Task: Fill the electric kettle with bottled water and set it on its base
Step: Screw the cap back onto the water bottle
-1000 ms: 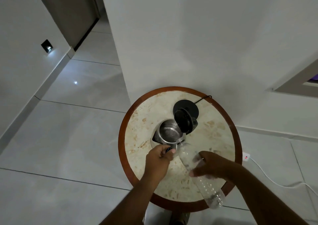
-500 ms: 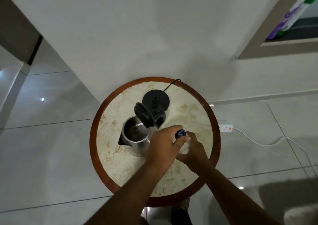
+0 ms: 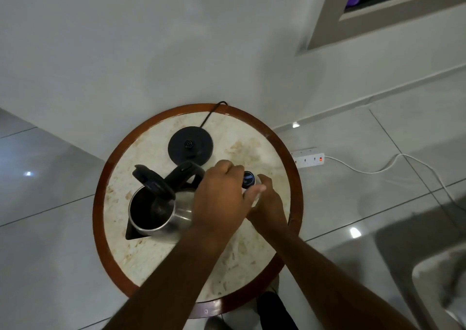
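A steel electric kettle [image 3: 161, 216] stands on the round table [image 3: 254, 153], its black lid [image 3: 152, 182] flipped open and its inside dark. The black kettle base [image 3: 190, 146] lies apart behind it, its cord running off the far edge. To the right of the kettle a clear water bottle [image 3: 257, 181] stands upright, mostly hidden by my hands. My right hand [image 3: 267, 203] wraps around its body. My left hand [image 3: 219, 198] reaches over from the left, fingers pinched on the dark blue cap [image 3: 248, 179].
A white wall rises just behind the table. A white power strip [image 3: 309, 157] with a red light lies on the tiled floor to the right, its cable trailing off. A pale seat edge [image 3: 438, 279] shows at bottom right.
The bottle, tilted and held low over the table's near edge a second ago, now stands upright beside the kettle. Both hands moved with it, and my view swung to the right.
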### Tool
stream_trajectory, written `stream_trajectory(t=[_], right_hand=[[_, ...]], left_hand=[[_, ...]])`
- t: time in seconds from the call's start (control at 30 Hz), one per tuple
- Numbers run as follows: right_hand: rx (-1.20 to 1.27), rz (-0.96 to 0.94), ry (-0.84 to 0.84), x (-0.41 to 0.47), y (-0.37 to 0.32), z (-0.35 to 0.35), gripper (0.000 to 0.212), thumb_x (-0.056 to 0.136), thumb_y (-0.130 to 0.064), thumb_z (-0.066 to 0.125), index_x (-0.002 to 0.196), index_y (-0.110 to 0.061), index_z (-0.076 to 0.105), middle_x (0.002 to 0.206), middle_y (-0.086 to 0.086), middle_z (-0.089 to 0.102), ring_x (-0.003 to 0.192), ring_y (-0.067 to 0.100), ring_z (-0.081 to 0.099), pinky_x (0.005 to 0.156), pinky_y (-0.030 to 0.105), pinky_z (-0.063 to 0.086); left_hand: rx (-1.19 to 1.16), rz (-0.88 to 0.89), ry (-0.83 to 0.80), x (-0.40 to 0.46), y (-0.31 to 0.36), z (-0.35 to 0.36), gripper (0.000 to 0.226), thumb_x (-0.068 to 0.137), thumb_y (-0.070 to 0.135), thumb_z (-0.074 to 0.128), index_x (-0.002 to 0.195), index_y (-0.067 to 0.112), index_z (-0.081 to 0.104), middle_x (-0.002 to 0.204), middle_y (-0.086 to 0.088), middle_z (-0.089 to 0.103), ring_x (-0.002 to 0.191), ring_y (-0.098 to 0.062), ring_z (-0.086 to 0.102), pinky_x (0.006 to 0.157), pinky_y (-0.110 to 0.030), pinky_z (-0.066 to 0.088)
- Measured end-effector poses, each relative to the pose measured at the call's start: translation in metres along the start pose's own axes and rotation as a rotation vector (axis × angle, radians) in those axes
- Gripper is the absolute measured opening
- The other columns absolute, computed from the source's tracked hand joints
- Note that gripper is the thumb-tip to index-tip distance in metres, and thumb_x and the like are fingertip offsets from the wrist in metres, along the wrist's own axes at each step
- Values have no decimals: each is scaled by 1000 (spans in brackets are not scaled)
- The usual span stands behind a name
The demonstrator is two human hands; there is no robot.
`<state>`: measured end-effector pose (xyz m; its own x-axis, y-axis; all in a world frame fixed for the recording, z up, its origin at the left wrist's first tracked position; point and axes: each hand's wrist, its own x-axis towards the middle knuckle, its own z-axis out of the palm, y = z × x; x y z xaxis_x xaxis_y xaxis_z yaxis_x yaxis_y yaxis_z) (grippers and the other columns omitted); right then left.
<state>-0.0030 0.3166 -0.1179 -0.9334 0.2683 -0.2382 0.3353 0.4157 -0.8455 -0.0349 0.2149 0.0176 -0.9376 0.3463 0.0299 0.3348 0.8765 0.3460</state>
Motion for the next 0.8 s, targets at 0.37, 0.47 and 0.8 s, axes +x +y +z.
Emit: stream_trajectory(t=[0.37, 0.47, 0.8], right_hand=[[-105, -110, 77, -9, -11, -5, 65, 67, -40, 81, 118, -18, 46, 104, 0, 65, 79, 7, 58, 67, 0, 32], [-73, -88, 44, -11, -9, -5, 64, 69, -35, 82, 119, -16, 48, 110, 2, 65, 91, 16, 65, 76, 13, 46], [-78, -20, 42, -18, -13, -9, 63, 75, -42, 73, 123, -11, 47, 110, 4, 65, 91, 18, 66, 81, 34, 58]], left_hand=[[160, 41, -127, 14, 12, -11, 37, 95, 47, 44, 111, 16, 56, 101, -6, 67, 85, -20, 66, 67, -23, 42], [182, -19, -149, 14, 15, -9, 36, 94, 47, 46, 107, 15, 58, 95, -6, 68, 78, -18, 64, 64, -23, 36], [236, -32, -285, 14, 23, -18, 39, 89, 54, 51, 96, 16, 55, 90, -3, 64, 75, -23, 60, 63, -27, 39]])
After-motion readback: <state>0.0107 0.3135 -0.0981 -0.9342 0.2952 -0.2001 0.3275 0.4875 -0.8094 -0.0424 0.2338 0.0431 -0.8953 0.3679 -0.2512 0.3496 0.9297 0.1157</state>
